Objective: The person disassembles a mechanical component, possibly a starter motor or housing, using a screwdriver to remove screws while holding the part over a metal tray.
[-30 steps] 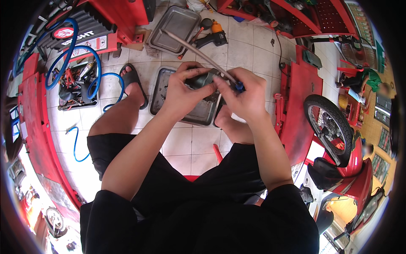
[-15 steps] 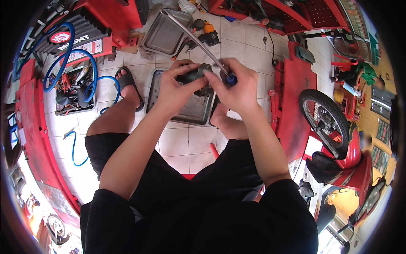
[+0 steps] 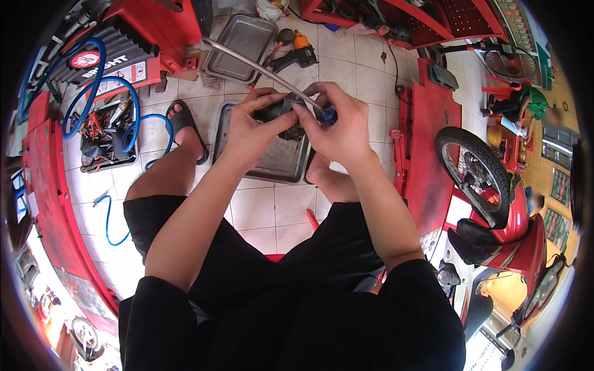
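Above a grey metal tray point(image 3: 272, 172), my two hands meet around a dark, rounded metal part point(image 3: 272, 111). My left hand point(image 3: 255, 127) is closed around its left side, thumb below and fingers above. A long-shafted screwdriver point(image 3: 260, 69) with a blue handle lies in my right hand point(image 3: 341, 123), its shaft slanting up to the left. The thumb and fingers of that hand also press at the part's right end. My fingers cover much of the part, so its exact kind cannot be made out.
A second grey tray point(image 3: 213, 66) and an orange-and-black power tool point(image 3: 298, 52) lie on the tiles ahead. To the left are a tool bin point(image 3: 111, 139) and a coiled blue hose point(image 3: 133, 93). Red lift platforms point(image 3: 427, 148) flank me; a red motorbike point(image 3: 516, 229) stands right.
The screwdriver's shaft has swung left and lower, so it slants more flatly. My right hand has shifted slightly left and up, while my left hand keeps its hold.
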Demonstrator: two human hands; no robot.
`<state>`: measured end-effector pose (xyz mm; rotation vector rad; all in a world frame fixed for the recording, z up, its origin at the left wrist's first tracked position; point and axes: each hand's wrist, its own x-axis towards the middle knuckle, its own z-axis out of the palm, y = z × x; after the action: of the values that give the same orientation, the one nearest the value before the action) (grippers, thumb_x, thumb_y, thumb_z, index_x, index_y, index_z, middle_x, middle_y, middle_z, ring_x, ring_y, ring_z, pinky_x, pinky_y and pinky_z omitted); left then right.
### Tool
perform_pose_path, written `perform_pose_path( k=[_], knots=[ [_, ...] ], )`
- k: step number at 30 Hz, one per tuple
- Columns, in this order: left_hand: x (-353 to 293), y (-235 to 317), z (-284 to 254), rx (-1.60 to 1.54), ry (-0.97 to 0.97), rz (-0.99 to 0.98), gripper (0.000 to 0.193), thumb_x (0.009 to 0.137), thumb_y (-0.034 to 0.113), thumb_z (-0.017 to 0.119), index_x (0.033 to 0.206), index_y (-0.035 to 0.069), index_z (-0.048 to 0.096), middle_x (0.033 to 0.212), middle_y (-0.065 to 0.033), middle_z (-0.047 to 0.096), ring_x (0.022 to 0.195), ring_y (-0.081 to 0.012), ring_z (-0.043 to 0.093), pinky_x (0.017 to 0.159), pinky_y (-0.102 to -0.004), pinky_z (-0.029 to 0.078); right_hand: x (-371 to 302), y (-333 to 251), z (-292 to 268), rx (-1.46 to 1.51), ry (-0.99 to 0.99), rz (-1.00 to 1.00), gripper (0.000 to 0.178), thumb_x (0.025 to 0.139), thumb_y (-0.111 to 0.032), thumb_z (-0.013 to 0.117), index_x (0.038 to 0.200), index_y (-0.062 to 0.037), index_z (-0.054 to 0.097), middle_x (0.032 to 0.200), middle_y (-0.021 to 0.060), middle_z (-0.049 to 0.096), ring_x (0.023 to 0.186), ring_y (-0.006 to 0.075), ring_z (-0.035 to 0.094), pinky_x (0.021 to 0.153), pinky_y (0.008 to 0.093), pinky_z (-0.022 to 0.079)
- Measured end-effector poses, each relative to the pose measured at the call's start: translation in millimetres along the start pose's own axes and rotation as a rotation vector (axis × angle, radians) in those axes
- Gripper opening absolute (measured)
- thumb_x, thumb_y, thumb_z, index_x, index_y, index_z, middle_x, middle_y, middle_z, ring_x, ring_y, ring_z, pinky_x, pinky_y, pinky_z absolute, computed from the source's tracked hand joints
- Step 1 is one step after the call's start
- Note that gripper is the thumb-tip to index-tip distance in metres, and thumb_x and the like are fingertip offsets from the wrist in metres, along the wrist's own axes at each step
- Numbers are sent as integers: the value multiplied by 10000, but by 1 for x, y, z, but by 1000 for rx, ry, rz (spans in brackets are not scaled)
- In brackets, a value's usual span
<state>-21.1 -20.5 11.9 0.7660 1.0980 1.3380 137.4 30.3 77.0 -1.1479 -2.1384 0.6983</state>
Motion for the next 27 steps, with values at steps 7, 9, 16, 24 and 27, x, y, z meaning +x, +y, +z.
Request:
perform_pose_path(
  k=[7,9,16,24,27],
  knots=[
    [-1,5,0,-132,39,-90,360,762,60,770,1086,-57,667,1134,-65,591,1045,-144,591,873,-279,499,2,-4,0,33,-33,64,202,791,-174,751,797,-11,632,609,94,585,543,240,607,511,327,472],
    [-2,8,-5,-205,-19,-281,368,783,84,758,1117,-30,655,1100,-61,621,1019,-147,614,853,-302,515,5,-3,-3,73,-18,83,251,810,-210,756,841,-1,621,586,86,574,538,202,602,505,305,465],
    [-1,9,-10,-527,-136,-476,403,874,142,665,1236,-2,563,1094,-83,661,998,-185,651,828,-374,540,17,16,-42,1050,-40,516,438,899,-104,577,1287,76,480,918,132,542,640,153,492,616,318,445],
    [0,-3,-10,-646,-297,-434,531,883,189,591,1364,20,443,1308,-135,539,1209,-347,546,1028,-433,439,14,28,-66,1245,-73,210,517,941,-103,564,1387,80,380,1087,136,580,915,222,605,854,380,505],
    [1,-3,-11,-623,-318,-414,541,873,191,607,1355,2,449,1293,-133,550,1201,-336,554,1028,-431,436,15,30,-62,868,-273,487,544,958,-177,597,1389,80,386,1031,112,605,877,192,617,851,364,525]
  ],
)
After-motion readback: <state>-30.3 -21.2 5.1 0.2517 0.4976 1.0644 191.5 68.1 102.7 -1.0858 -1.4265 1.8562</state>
